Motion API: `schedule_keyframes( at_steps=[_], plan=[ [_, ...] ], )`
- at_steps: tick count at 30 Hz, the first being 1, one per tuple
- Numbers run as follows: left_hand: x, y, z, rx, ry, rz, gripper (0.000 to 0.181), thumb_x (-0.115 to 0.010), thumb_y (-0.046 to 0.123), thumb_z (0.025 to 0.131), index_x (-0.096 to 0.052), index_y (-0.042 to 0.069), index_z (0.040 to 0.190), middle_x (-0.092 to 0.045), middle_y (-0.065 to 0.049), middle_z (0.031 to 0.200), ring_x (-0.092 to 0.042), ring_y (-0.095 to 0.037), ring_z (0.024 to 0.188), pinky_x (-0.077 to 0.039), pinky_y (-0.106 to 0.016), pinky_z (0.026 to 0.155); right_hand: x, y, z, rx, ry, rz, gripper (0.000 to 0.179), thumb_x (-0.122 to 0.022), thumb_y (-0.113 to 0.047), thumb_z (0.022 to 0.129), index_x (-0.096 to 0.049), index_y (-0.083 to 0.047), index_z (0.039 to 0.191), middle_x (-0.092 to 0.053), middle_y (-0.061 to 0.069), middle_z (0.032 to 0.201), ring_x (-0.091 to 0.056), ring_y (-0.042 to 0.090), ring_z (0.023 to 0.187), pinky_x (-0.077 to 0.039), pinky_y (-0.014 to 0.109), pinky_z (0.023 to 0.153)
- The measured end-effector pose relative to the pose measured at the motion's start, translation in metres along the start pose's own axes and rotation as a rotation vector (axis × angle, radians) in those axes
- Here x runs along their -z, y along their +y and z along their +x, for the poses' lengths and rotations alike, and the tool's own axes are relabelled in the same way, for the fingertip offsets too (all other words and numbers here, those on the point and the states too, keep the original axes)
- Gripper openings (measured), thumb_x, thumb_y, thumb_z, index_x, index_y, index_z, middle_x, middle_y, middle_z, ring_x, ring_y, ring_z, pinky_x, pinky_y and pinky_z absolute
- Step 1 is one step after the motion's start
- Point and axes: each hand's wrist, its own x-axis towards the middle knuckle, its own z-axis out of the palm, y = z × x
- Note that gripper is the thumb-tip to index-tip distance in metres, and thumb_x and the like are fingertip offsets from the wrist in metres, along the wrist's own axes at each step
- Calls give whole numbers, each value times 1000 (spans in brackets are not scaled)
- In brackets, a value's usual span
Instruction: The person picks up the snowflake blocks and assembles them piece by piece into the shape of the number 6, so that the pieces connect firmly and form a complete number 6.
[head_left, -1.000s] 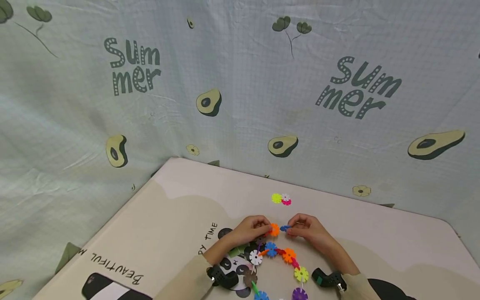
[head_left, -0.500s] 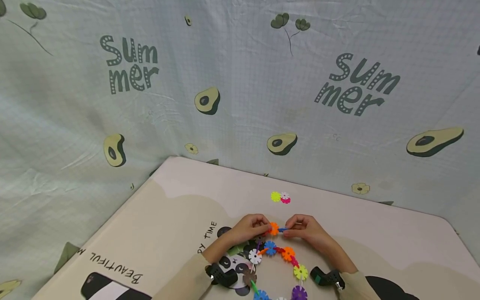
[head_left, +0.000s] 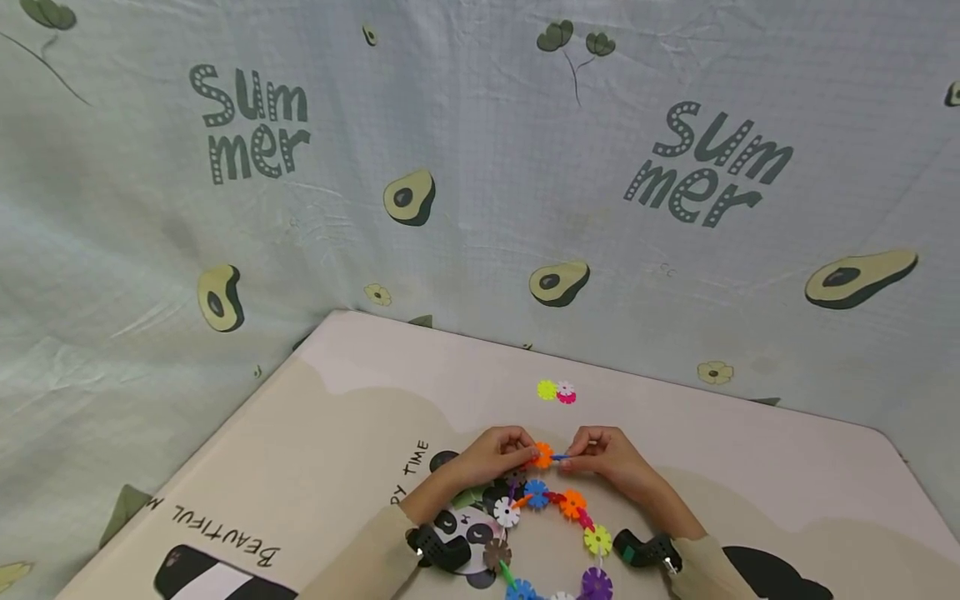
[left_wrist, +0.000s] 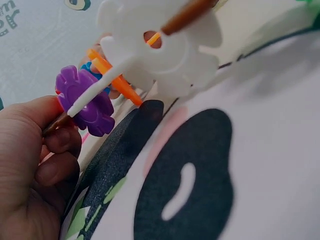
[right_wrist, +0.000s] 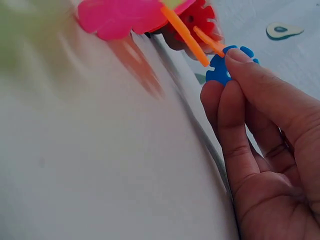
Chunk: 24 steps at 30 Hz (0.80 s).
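Note:
Toothed plastic snowflake discs, joined edge to edge, form a colourful chain (head_left: pixel 597 540) curving over the table. At its far end, my left hand (head_left: pixel 497 454) pinches beside an orange disc (head_left: pixel 542 455); its fingertips are partly hidden behind a purple disc (left_wrist: pixel 85 102) in the left wrist view. My right hand (head_left: pixel 611 454) pinches a blue disc (right_wrist: pixel 220 70) between thumb and fingers. The blue disc stands edge-on against the orange disc's right side, its teeth meeting that rim. A white disc (left_wrist: pixel 165 45) of the chain looms close to the left wrist camera.
Loose yellow (head_left: pixel 547 390), white and pink discs (head_left: pixel 566 393) lie behind the hands, the last two overlapping. The table (head_left: pixel 360 358) carries panda prints and lettering. A curtain (head_left: pixel 472 125) with avocado prints hangs behind its far edge.
The right hand has brought the blue disc leftward from a small gap until it meets the orange disc. The left hand stays nearly still; the whole head view has shifted slightly.

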Motion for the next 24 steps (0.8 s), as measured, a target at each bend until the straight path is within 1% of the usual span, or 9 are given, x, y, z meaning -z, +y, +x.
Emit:
schedule_keyframes(
  at_steps=[5,8,12,14,16,20,24],
  plan=[
    [1,-2,0,8,9,3,17,-58,12,98,-63,-5,97,-54,4,72,-44,-4,60,-38,-16,56,-2,1,1,23,-1,-4,9,-73,-5,86,-68,-10,80,-68,-1,83,-64,8,73,-52,20,68],
    [1,-3,0,-4,6,-2,17,-57,12,98,-62,-5,97,-55,4,74,-45,-4,61,-39,-16,57,-3,1,2,27,1,-5,8,-72,-4,86,-67,-7,81,-68,-2,83,-64,9,74,-52,20,68],
    [2,-3,1,-23,5,2,17,-57,11,98,-61,-5,97,-53,4,73,-44,-4,60,-38,-16,55,-4,1,3,34,6,-11,7,-70,-1,87,-67,-4,82,-67,-3,82,-62,9,73,-50,19,66],
    [2,-3,0,-28,7,5,17,-57,11,98,-61,-5,97,-52,4,72,-43,-3,59,-37,-16,55,-4,0,3,35,8,-8,7,-69,0,87,-66,-4,81,-67,-2,82,-62,9,72,-50,19,66],
    [2,-3,0,-31,6,10,17,-57,12,99,-61,-5,97,-51,5,71,-42,-3,59,-36,-16,54,-4,0,3,33,9,-2,9,-70,0,87,-67,-7,81,-67,-1,82,-63,9,73,-50,19,67],
    [1,-2,0,-34,7,14,16,-57,10,98,-61,-6,97,-50,5,70,-42,-3,58,-36,-16,54,-4,0,3,29,5,4,10,-72,-3,86,-68,-10,80,-68,1,84,-65,11,76,-53,21,70],
    [-2,-2,0,-33,26,9,14,-57,7,98,-61,-6,97,-51,3,70,-42,-4,58,-35,-16,53,-2,2,2,43,0,-5,11,-73,-5,86,-67,-11,79,-67,3,84,-66,12,79,-53,23,73]
  ],
)
